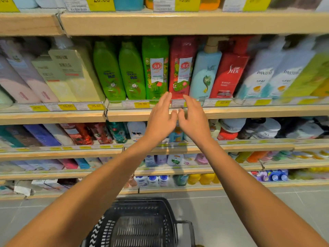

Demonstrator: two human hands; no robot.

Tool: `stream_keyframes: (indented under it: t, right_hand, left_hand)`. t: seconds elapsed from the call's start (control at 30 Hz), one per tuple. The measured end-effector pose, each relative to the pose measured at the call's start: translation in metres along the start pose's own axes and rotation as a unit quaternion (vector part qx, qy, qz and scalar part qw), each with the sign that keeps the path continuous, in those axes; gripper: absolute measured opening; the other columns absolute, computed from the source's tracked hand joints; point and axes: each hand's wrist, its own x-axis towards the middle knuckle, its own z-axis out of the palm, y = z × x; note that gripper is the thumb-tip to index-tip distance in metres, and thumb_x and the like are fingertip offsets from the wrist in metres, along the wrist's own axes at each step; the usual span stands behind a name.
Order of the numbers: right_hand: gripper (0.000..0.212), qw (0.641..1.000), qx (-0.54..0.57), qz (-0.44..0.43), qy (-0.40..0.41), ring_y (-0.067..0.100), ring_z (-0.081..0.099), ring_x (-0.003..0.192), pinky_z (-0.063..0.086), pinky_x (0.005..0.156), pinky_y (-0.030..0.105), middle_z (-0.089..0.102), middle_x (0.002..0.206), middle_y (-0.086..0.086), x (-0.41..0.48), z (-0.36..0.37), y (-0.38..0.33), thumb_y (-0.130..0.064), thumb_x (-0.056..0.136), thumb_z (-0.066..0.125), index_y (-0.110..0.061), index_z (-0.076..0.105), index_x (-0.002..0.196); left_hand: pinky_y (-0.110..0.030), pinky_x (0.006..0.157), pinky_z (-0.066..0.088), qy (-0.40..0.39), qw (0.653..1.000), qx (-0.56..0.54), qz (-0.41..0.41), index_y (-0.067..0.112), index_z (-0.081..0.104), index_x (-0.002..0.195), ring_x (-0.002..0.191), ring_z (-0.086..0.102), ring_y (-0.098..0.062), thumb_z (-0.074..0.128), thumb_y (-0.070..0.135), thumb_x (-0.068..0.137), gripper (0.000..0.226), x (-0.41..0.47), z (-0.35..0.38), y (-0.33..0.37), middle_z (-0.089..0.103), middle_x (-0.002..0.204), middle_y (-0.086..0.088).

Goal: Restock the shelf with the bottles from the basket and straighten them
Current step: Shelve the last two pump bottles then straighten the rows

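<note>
Head view: left grip [161, 120] and right grip [194, 120], wide and empty, hover before a red flowery bottle [180, 68] on the shelf [249, 113] near Rejoice bottles [131, 72], a Slek bottle [229, 75] and Pantene bottles [261, 77].

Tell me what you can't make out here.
Head view only.
Base of the red bottle: partly covered by the left hand and right hand.
Basket: its near end is cut off by the bottom edge.
Top shelf bottles: cut off by the top edge.
Lower shelf bottles: labels too blurred to read.
</note>
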Motion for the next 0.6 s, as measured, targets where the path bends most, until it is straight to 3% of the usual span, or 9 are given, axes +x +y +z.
stream_keyframes:
  t: [0.2,0.37,0.47,0.6]
  right_hand:
    - [0.054,0.999,-0.014,-0.026,-0.040,0.028,0.035,0.135,0.028,0.109,0.034,0.042,0.146,0.013,0.007,-0.029,0.040,-0.016,0.093,0.047,-0.004,0.034,0.144]
    - [0.053,0.997,-0.016,-0.062,-0.034,0.031,0.034,0.134,0.027,0.113,0.039,0.043,0.142,0.016,0.012,-0.036,0.059,-0.015,0.089,0.048,-0.001,0.037,0.140]
    - [0.059,0.998,-0.022,-0.054,-0.032,0.031,0.021,0.143,0.019,0.118,0.041,0.030,0.152,0.016,0.015,-0.036,0.067,-0.016,0.090,0.049,-0.002,0.031,0.144]
    - [0.062,0.998,-0.026,-0.045,-0.030,0.030,0.016,0.144,0.019,0.118,0.041,0.021,0.156,0.015,0.018,-0.033,0.073,-0.017,0.090,0.049,-0.005,0.027,0.146]
  left_hand:
    - [-0.032,0.119,0.012,0.005,0.997,-0.020,-0.075,0.014,0.008,0.152,0.147,0.007,-0.017,0.042,0.018,0.097,0.065,0.016,0.032,0.022,0.002,0.161,-0.002]
    - [-0.040,0.118,0.017,0.002,0.996,0.066,-0.064,0.015,0.007,0.152,0.147,0.009,-0.024,0.049,0.024,0.093,0.073,0.024,0.039,0.021,-0.002,0.161,-0.003]
    - [-0.042,0.117,0.017,0.004,0.993,0.101,-0.054,0.018,0.009,0.152,0.146,0.010,-0.025,0.051,0.023,0.089,0.075,0.027,0.040,0.025,-0.002,0.161,-0.002]
    - [-0.044,0.117,0.019,0.009,0.992,0.116,-0.053,0.018,0.010,0.152,0.146,0.010,-0.025,0.052,0.021,0.087,0.077,0.028,0.043,0.024,-0.002,0.161,-0.002]
